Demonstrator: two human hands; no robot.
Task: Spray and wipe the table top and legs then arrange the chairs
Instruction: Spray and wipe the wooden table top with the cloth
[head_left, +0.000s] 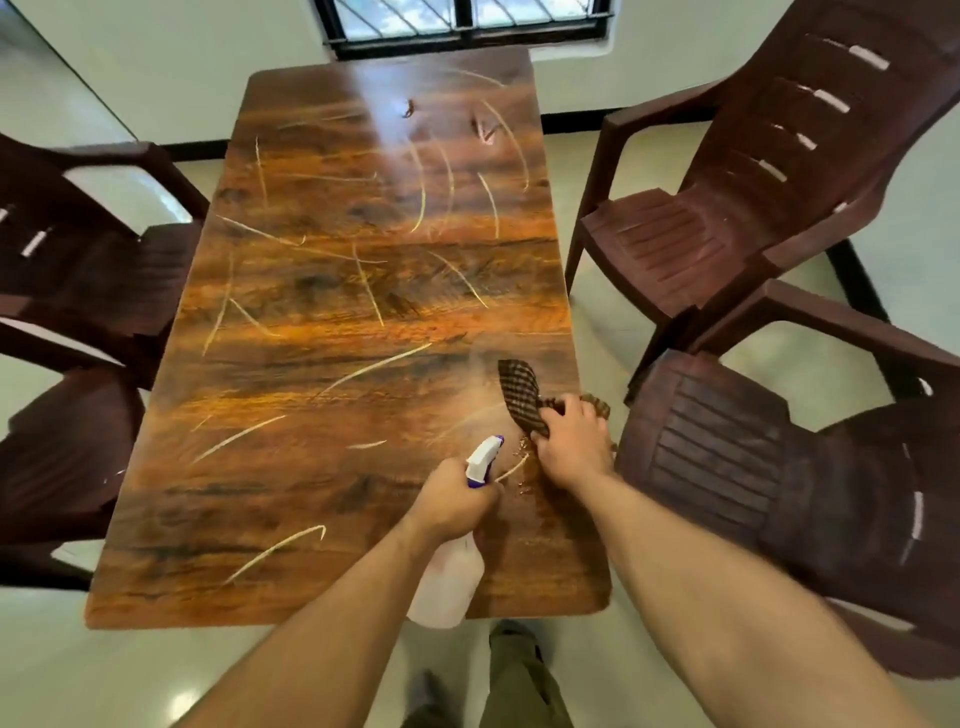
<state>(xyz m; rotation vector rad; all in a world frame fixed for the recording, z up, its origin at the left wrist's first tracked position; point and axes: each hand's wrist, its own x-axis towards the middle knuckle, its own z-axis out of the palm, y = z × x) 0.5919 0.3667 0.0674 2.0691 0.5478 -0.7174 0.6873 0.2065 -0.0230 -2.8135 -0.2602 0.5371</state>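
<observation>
Left hand (457, 499) clenches a spray bottle (451, 577) over the desk's (337, 312) near edge. Right hand (571, 447) grips a checked cloth (519, 389) at the right edge, where pooled droplets (522, 467) could run onto the floor (156, 675) if left unwiped.

I count one surface (337, 338) and four chairs (670, 244) (717, 457) (88, 270) (62, 447), two per side. One spray bottle (452, 577) and one cloth (519, 389) complete the tally.
</observation>
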